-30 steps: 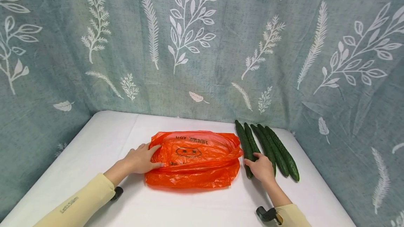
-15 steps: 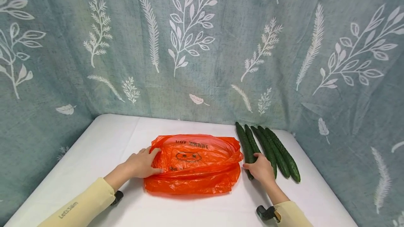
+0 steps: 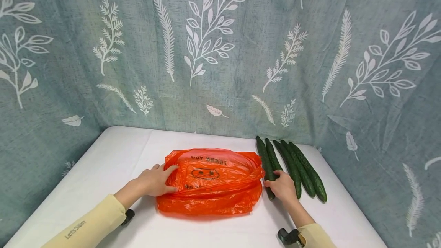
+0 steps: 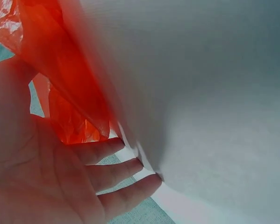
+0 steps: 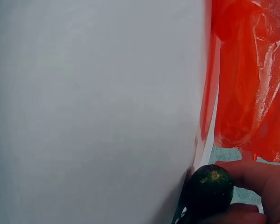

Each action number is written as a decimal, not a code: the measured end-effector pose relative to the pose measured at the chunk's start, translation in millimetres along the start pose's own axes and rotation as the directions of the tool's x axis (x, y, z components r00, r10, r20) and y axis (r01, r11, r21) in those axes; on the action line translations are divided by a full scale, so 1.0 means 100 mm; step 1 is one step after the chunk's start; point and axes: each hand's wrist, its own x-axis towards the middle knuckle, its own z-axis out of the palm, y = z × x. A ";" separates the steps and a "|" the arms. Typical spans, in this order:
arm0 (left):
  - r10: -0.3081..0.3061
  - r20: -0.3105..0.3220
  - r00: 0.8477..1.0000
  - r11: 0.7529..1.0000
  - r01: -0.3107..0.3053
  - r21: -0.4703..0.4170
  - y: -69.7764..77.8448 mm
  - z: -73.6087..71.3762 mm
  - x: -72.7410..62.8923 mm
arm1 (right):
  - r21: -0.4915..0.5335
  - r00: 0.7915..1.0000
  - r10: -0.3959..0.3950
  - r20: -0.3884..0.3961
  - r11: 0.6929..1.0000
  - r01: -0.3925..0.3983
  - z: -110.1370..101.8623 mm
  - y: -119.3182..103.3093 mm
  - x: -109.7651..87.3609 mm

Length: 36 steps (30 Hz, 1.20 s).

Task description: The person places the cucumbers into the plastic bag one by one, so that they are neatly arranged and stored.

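My left hand (image 3: 155,181) rests at the left side of a red-orange plastic bag (image 3: 210,202), thumb and forefinger spread over its edge. In the left wrist view, the other fingers (image 4: 114,172) are straight, with their tips at the white table surface. The bag lies flattish and crumpled, with dark printing on top. Just right of it, my right hand (image 3: 285,187) grips the lower part of the leftmost cucumber (image 3: 262,154). The right wrist view shows that cucumber's rounded end (image 5: 210,189) between thumb and curled fingers. A second cucumber (image 3: 273,156) lies close alongside, its lower end hidden by the hand.
Further right, several dark green cucumbers (image 3: 308,169) lie side by side, slanting toward the table's right edge. The white table (image 3: 127,144) is closed in by a grey-green leaf-patterned curtain (image 3: 220,49) behind and at both sides.
The whole scene sits slightly lower in the head view. Both hands, the bag and the cucumbers keep nearly the same places relative to one another.
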 end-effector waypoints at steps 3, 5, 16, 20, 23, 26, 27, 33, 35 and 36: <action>-0.004 0.004 1.000 1.000 0.004 0.002 -0.01 -0.01 0.00 | -0.017 1.000 0.008 -0.006 1.000 -0.008 0.00 0.00 0.01; -0.006 0.004 1.000 1.000 0.006 -0.001 -0.02 -0.02 0.00 | -0.047 1.000 0.012 -0.014 0.999 -0.012 -0.01 -0.02 0.01; -0.015 0.009 1.000 1.000 0.015 -0.011 -0.01 -0.03 -0.04 | -0.244 0.999 0.044 0.022 0.969 -0.037 -0.04 -0.05 0.04; -0.008 0.009 1.000 1.000 0.008 -0.007 -0.01 -0.01 -0.05 | -0.290 0.998 0.055 0.021 0.956 -0.046 -0.07 0.00 0.04; -0.007 0.007 1.000 1.000 0.007 -0.004 -0.01 -0.01 -0.05 | -0.304 0.998 0.057 0.026 0.951 -0.047 -0.10 0.05 0.07; -0.005 0.003 1.000 1.000 0.005 0.000 -0.03 -0.01 -0.06 | -0.301 0.998 0.055 0.037 0.953 -0.042 -0.10 0.08 0.11; -0.004 0.003 1.000 1.000 0.004 -0.001 -0.03 -0.02 -0.06 | -0.293 0.998 0.052 0.044 0.956 -0.037 -0.10 0.08 0.12; -0.017 0.011 1.000 1.000 0.017 -0.007 -0.01 -0.02 -0.06 | -0.176 0.997 0.010 0.077 0.984 0.004 -0.07 0.05 0.11; -0.018 0.013 1.000 1.000 0.018 -0.006 -0.01 -0.02 -0.07 | -0.132 0.997 0.008 0.079 0.991 0.003 -0.06 0.05 0.12; -0.016 0.014 1.000 1.000 0.016 -0.005 -0.01 -0.02 -0.07 | -0.110 0.997 0.014 0.081 0.994 -0.005 -0.05 0.05 0.13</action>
